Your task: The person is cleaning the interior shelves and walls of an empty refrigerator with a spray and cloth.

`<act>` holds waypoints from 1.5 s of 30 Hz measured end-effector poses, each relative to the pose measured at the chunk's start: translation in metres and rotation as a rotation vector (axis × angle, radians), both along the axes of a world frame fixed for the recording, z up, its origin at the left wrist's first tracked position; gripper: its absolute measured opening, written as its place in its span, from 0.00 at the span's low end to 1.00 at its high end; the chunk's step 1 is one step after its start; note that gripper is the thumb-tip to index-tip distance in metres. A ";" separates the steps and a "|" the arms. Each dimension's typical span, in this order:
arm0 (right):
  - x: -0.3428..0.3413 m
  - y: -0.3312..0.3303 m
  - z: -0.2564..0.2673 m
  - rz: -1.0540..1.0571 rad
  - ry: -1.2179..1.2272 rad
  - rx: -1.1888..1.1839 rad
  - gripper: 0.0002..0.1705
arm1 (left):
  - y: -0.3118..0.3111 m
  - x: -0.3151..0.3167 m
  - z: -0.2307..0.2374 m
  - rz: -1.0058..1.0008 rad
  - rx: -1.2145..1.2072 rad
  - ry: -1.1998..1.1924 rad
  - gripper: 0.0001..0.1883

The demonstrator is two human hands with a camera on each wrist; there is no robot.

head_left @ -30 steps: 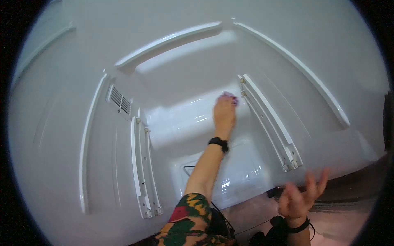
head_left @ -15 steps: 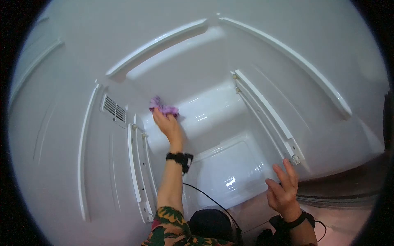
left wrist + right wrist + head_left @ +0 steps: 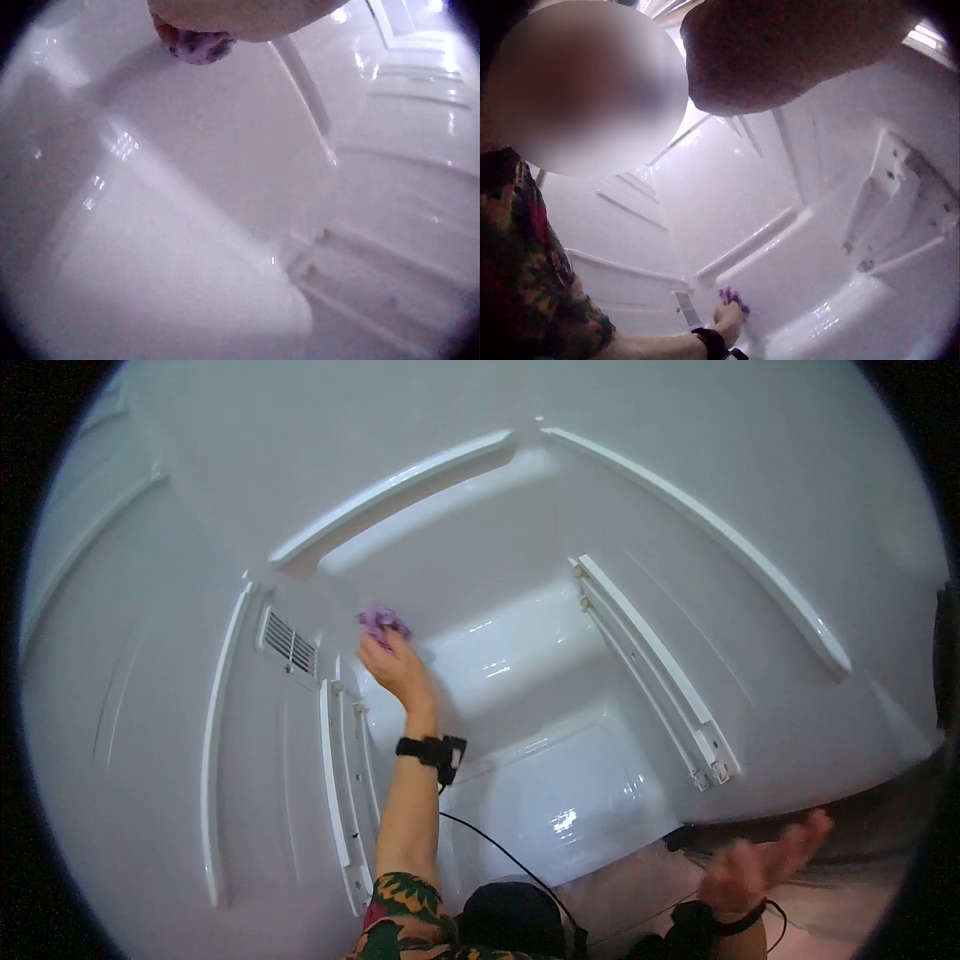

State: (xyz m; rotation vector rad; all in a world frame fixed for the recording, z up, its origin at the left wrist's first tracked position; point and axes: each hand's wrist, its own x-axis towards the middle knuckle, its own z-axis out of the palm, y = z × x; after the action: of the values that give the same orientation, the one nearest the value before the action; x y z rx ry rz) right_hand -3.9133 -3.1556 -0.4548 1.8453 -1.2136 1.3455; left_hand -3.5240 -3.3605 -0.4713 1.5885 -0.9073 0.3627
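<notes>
My left hand (image 3: 403,672) grips a crumpled purple cloth (image 3: 383,621) against the white inner wall of what looks like a refrigerator cabinet, near its back left corner. In the left wrist view, only a small part of the cloth (image 3: 199,49) shows below the edge of the hand (image 3: 255,16). The right wrist view shows the same cloth (image 3: 735,298) in the left hand, far off at the bottom. My right hand (image 3: 752,868), blurred, hovers at the lower right outside the cabinet opening, fingers extended and holding nothing.
White slide rails (image 3: 655,660) run along both inner side walls, with a slotted vent (image 3: 288,641) above the left pair. Molded ledges (image 3: 700,540) line the walls higher up. A black cable (image 3: 500,847) trails from the left wrist strap.
My left hand has swept the cloth from the back right to the back left, then slightly up the wall. The right hand went up toward the cabinet edge, then back down and right.
</notes>
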 end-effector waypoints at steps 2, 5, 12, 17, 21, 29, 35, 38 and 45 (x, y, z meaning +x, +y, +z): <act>-0.008 -0.016 0.011 -0.140 0.053 -0.003 0.26 | -0.024 0.008 -0.002 0.175 -0.136 -0.085 0.06; -0.010 -0.030 0.011 -0.312 0.186 0.030 0.27 | -0.063 -0.004 -0.052 0.002 0.344 -0.338 0.06; -0.004 -0.035 0.013 -0.411 0.360 0.103 0.22 | -0.055 -0.057 -0.013 -0.284 0.096 -0.491 0.11; 0.002 -0.040 0.018 -0.430 0.359 0.081 0.17 | -0.086 -0.045 0.033 0.016 0.060 -0.471 0.09; 0.004 -0.035 0.013 -0.482 0.525 0.097 0.18 | -0.080 -0.051 -0.062 -0.283 0.348 -0.684 0.06; 0.006 -0.041 0.015 -0.482 0.328 0.071 0.17 | -0.097 -0.091 0.089 -0.061 -0.119 -0.551 0.12; 0.001 -0.039 0.003 -0.527 0.369 0.039 0.16 | -0.133 -0.126 0.030 -0.320 0.108 -0.898 0.08; 0.001 -0.039 0.010 -0.570 0.574 0.106 0.17 | -0.129 -0.121 -0.028 -0.368 0.230 -1.050 0.10; -0.001 -0.038 -0.001 -0.494 0.342 0.075 0.14 | -0.088 -0.120 -0.055 -0.529 0.525 -0.721 0.13</act>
State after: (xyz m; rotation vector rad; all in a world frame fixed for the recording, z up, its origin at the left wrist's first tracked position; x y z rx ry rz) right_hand -3.9139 -3.1938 -0.4555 1.5929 -1.4199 0.6940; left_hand -3.6441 -3.4481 -0.5267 1.6088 -2.0592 0.3336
